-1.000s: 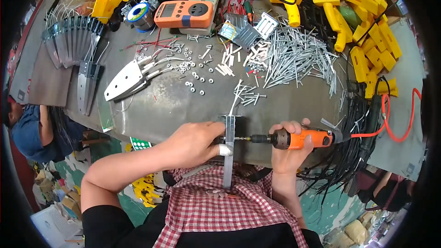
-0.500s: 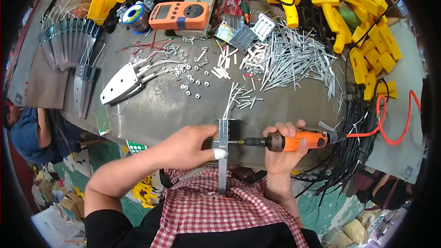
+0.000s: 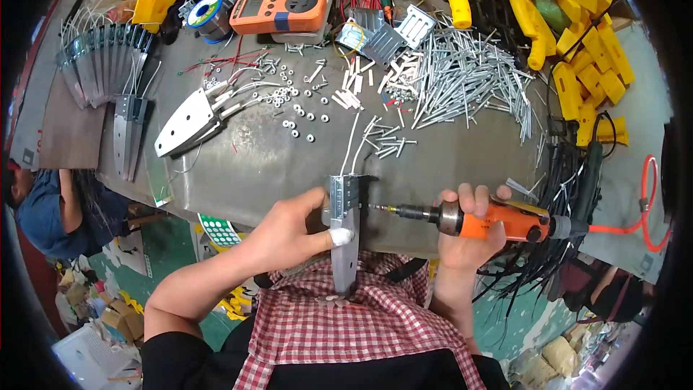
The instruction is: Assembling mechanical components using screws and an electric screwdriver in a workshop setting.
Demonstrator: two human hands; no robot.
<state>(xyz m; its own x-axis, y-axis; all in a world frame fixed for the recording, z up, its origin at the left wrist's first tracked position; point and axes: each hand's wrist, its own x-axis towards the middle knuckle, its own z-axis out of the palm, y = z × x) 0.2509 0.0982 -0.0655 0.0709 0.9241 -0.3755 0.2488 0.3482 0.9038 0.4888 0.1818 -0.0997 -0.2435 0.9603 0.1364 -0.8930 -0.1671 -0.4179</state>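
Observation:
My left hand [image 3: 292, 231], a white covering on its thumb, grips a grey tapered blade-shaped part [image 3: 346, 249] upright against the checked apron. A metal bracket [image 3: 343, 198] caps the part's far end, and two white wires [image 3: 352, 146] run out of it toward the bench. In my right hand [image 3: 469, 242] is an orange air screwdriver [image 3: 498, 222] with a red hose. Its bit [image 3: 381, 208] points left at the bracket, with a small gap between them. The fingers of my right hand wrap round the tool's body.
Long bolts [image 3: 469, 79] lie heaped at the back right, near yellow plastic housings [image 3: 592, 50]. White washers [image 3: 299, 119] and short screws [image 3: 390, 141] are scattered mid-bench. White blade parts [image 3: 189, 121] lie left. An orange multimeter [image 3: 278, 11] stands behind; black cables [image 3: 563, 195] hang at the right edge.
The screwdriver has moved right, its bit coming away from the bracket. My left hand has turned the grey part so its broad face shows more.

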